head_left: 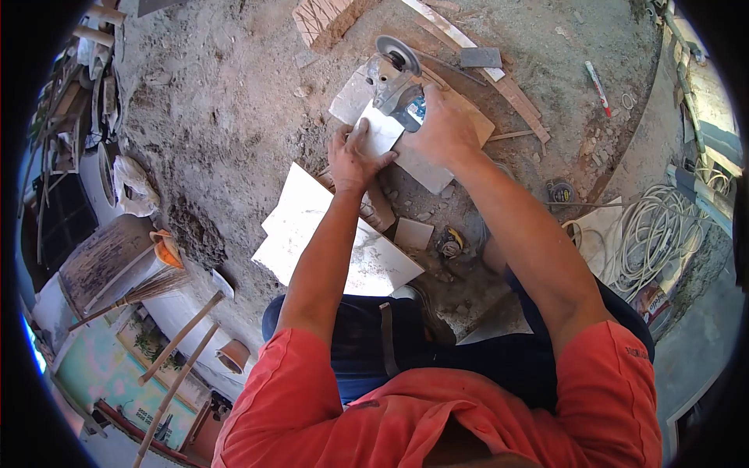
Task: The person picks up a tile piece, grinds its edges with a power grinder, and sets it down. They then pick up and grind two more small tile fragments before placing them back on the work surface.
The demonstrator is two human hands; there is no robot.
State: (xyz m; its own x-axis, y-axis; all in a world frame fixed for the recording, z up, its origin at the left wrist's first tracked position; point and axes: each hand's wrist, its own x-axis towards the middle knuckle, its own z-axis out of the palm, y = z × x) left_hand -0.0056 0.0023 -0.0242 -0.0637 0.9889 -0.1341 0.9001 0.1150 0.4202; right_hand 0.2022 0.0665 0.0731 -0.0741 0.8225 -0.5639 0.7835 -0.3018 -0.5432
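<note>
White and flat, the tile piece (381,131) was in our left hand (359,160), the fingers at its left edge and the thumb along its near edge. Our right hand (445,129) was closed around an angle grinder (406,101), so both grips were narrow and both were occupied. Beyond the two grips stood the disc (399,54), apart from the tile piece. Whether it was turning we could not say for certain, since the tool appeared small in this wide view.

Below the grips lay a pale slab (429,173). Nearer to us than the left grip were larger white tiles (351,253), and just beside them was a small square tile (413,234). To the right of the right grip, well apart from it, a marker (598,88) lay on the dusty ground (234,101).

By our judgement, the step in hand was to line up the tool with the tile piece. The next move, we thought, called for a firm left hold, fingers away from the cutting edge, and for a calm right wrist to bring the disc evenly to the material.
</note>
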